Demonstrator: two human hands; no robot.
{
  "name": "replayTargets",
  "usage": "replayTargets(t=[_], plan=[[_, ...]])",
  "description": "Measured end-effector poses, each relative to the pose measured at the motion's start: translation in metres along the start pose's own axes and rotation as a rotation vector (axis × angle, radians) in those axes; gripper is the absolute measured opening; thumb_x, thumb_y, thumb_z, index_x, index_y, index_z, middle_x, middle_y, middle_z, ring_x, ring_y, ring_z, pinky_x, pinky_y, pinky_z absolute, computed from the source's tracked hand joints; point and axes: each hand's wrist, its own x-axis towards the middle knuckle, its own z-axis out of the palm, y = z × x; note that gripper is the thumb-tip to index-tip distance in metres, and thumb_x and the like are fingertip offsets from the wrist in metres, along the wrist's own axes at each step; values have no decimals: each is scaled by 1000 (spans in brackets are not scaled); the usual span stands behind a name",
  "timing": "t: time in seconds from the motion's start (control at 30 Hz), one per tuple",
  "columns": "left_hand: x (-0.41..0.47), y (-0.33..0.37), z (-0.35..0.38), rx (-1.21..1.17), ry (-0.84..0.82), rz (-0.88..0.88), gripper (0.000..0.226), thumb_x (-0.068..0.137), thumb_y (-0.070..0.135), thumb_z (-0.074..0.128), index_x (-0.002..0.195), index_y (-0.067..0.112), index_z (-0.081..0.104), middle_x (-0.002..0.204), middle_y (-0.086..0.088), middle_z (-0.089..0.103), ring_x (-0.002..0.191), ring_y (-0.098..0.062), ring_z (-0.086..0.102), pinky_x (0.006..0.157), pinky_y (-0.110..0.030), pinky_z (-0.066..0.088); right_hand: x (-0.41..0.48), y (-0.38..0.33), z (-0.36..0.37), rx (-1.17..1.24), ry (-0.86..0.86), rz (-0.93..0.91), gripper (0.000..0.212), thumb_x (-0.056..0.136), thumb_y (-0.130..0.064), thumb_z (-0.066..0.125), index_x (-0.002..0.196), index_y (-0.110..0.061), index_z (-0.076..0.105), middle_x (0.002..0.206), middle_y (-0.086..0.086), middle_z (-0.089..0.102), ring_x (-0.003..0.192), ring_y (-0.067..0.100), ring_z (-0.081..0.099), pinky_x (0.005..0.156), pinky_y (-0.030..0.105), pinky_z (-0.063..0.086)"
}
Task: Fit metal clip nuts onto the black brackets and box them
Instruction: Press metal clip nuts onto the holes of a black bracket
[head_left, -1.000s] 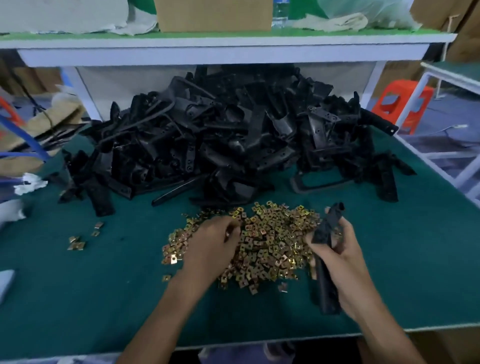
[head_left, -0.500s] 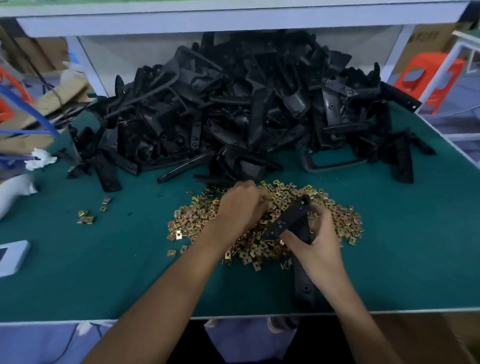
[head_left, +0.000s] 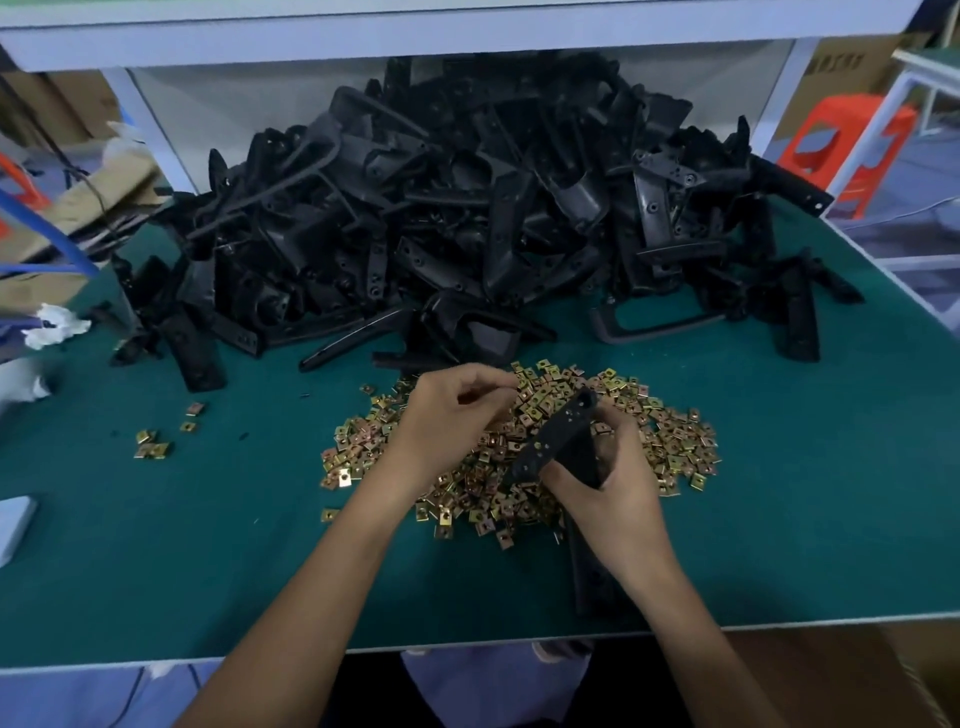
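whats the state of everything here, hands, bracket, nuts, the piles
left hand, fingers curled, tips pinched over the nuts; whether a nut is between them cannot be told
right hand, grips the bracket
bracket, held tilted above the nut heap
nut heap, loose on the green mat
bracket pile, heaped at the back
stray nuts, lying apart at left
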Motion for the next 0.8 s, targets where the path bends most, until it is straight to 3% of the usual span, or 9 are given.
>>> replayTargets(t=[0.13, 0.23, 0.3, 0.4, 0.67, 0.8], plan=[[-11, 4, -2, -167, -1, -80, 17, 95, 1, 67, 100, 14, 77, 89, -5, 78, 83, -20, 76, 76, -25, 61, -1, 1, 1, -24, 6, -3, 62, 75, -49, 82, 114, -70, 39, 101, -9, 70, 94, 2, 69, 78, 35, 56], [-19, 9, -4, -248, -26, -100, 20, 95, -1, 65, 99, 14, 78, 90, -9, 78, 84, -21, 76, 75, -25, 60, -2, -1, 2, -14, 17, -3, 60, 71, -56, 80, 113, -71, 40, 102, -18, 69, 94, 0, 68, 74, 27, 51], [-23, 13, -5, -276, -49, -105, 24, 95, -3, 63, 98, 16, 78, 91, -9, 78, 86, -21, 76, 75, -25, 60, -3, -1, 2, -3, 22, 2, 60, 71, -58, 81, 114, -69, 41, 103, -17, 70, 95, 1, 69, 77, 30, 53], [-29, 15, -6, -276, -81, -92, 30, 94, -6, 63, 102, 19, 77, 95, -10, 78, 90, -21, 76, 78, -24, 59, -4, -2, 2, 3, 23, 1, 60, 72, -57, 82, 114, -70, 41, 102, -14, 72, 95, 3, 69, 80, 34, 55], [-37, 18, -6, -162, -99, -49, 32, 94, -2, 63, 107, 22, 79, 92, 0, 78, 92, -13, 74, 82, -21, 56, -4, -3, 0, -6, 13, -16, 61, 79, -47, 83, 112, -72, 39, 99, -13, 71, 92, 3, 70, 75, 30, 52], [-39, 20, -2, -192, -94, -49, 28, 95, 0, 62, 103, 19, 80, 92, -3, 79, 87, -14, 73, 80, -23, 57, -4, -5, 1, -9, 13, -27, 60, 75, -54, 80, 111, -76, 37, 98, -15, 70, 91, 3, 69, 72, 25, 49]])
